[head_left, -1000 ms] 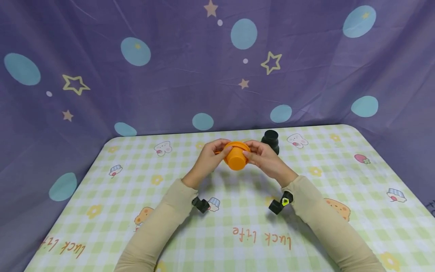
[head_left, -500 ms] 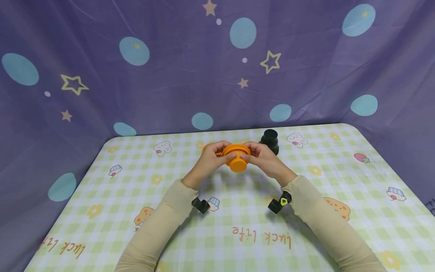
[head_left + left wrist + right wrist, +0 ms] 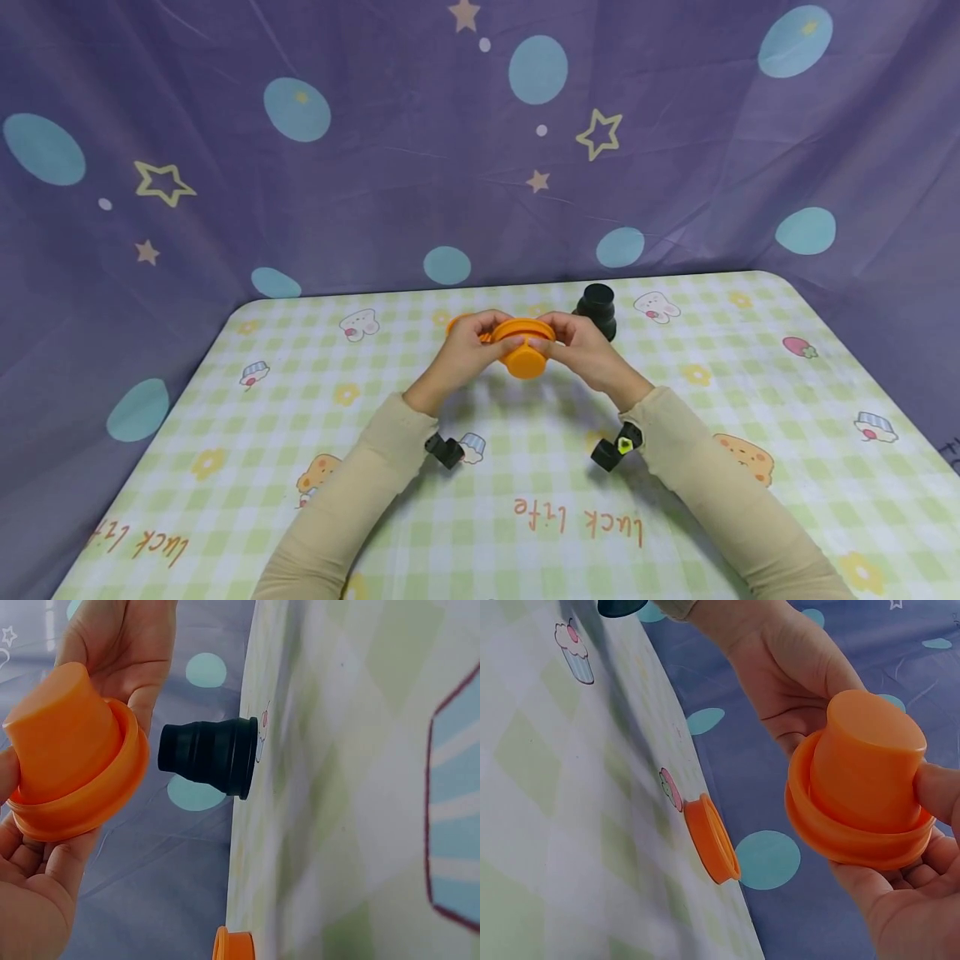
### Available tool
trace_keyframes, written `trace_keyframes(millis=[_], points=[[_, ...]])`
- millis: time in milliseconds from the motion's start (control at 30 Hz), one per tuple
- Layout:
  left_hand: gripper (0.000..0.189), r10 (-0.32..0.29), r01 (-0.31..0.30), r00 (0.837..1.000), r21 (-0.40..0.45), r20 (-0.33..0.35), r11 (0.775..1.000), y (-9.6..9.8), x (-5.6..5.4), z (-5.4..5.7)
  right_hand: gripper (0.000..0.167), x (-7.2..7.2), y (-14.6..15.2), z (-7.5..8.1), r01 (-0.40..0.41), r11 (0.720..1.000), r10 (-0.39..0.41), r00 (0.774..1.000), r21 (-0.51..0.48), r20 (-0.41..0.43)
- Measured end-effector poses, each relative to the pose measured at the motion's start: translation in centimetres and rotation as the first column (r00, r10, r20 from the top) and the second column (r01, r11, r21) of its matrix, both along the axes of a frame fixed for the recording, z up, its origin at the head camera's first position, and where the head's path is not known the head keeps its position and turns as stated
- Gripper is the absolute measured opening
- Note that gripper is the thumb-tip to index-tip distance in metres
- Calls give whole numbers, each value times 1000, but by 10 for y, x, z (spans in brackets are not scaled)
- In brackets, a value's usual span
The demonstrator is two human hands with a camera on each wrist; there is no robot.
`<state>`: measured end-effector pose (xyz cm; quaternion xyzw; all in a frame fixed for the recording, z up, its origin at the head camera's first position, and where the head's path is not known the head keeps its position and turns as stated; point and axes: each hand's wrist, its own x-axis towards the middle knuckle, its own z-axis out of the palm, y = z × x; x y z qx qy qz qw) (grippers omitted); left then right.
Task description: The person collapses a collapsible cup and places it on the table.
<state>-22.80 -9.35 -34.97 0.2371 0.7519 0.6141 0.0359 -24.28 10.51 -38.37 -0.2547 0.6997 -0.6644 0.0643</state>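
Curtain [image 3: 360,208] in purple, printed with blue ovals and stars, hangs behind everything; some dark marks at its right margin are cut off and cannot be read. Before it stands the worktop [image 3: 405,542], under a green-and-white checked cloth. Beige sleeves [image 3: 337,508] reach in over the near edge. The left hand [image 3: 461,350] and right hand [image 3: 588,350] meet above the worktop, nearer the far edge than the near one. The grip of each is pinching an orange cup [image 3: 525,362] between thumb and fingers, thumbs on its side wall, so that it is held clear of the cloth, tilted, narrow end toward the person. A blackish-green cup [image 3: 597,312] stands near the far edge, right of the middle, wide end down, partly behind the right hand. An orange lid-like piece [image 3: 711,838] lies on the cloth toward the far edge, mostly hidden by the left hand in the head view. Orange-red lettering [image 3: 577,521] by the near edge reads "Luck Life", upside down to the person; the same words, partly cut off, run by the near left corner.
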Motion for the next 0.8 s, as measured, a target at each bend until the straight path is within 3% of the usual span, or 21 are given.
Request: trace_keyframes(millis=[300,600,700,800], points=[[18,29,-32,997,-42,-69,999,1,0,0,20,1,-1,-1,84,994,-79,995,71,-67],[22,118,-141,971,-99,-208,985,6,1,-1,21,5,-7,2,187,980,-182,981,62,-70],[25,133,-154,968,-88,-211,984,7,1,0,21,14,-10,13,227,971,-216,968,73,-126],[28,131,-143,976,-60,-175,988,6,1,1,21,22,-11,24,247,966,-234,959,69,-162]])
